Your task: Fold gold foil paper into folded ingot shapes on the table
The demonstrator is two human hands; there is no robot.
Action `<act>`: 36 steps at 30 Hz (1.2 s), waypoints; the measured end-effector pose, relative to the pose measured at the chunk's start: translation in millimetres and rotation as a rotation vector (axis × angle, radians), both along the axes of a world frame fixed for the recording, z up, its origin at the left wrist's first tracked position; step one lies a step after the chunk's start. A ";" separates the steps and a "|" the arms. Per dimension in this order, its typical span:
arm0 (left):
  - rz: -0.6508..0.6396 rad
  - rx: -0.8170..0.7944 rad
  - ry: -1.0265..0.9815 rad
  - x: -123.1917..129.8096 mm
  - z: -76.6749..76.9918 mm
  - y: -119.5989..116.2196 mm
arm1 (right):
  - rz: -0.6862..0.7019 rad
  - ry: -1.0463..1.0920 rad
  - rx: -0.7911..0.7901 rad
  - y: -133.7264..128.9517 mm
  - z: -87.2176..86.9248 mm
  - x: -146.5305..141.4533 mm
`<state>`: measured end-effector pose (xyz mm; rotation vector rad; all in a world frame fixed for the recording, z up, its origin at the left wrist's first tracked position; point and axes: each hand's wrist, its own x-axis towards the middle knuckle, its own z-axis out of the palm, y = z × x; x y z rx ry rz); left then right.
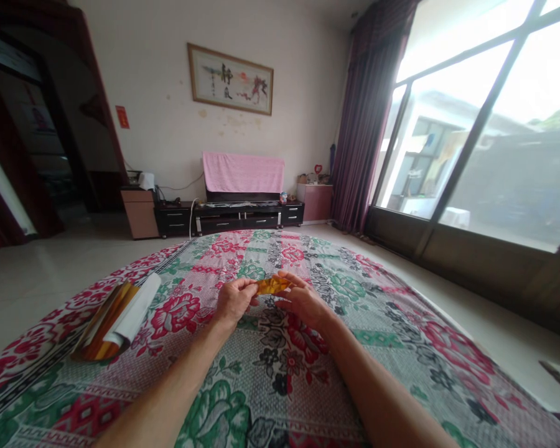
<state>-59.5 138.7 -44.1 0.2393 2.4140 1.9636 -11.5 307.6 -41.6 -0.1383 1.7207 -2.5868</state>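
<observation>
Between my two hands is a small piece of shiny gold paper (273, 285), creased or folded into a long narrow shape, held just above the patterned cloth. My left hand (237, 301) pinches its left end between thumb and fingers. At the right end, my right hand (303, 303) has its fingers around the paper, the upper ones stretched along the far side. The exact fold is too small to make out. To the left on the cloth lies a curled stack of gold and white sheets (116, 320), apart from both hands.
A round table under a red, green and grey floral cloth (214, 398) fills the foreground. Beyond stand a black low cabinet (242, 219) and a screen draped with a pink cloth (242, 172). A large window (494, 143) with a purple curtain (366, 118) is on the right.
</observation>
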 end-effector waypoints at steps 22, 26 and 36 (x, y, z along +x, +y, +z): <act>-0.091 -0.134 0.051 5.8 0.1 5.0 | -0.213 0.178 0.514 -10.9 -15.9 -12.6; -0.097 -0.106 0.006 5.2 0.1 5.5 | -0.224 0.139 0.543 -10.9 -15.5 -12.9; -0.090 -0.024 -0.124 8.6 5.3 3.8 | -0.181 0.024 0.444 -10.1 -9.2 -9.9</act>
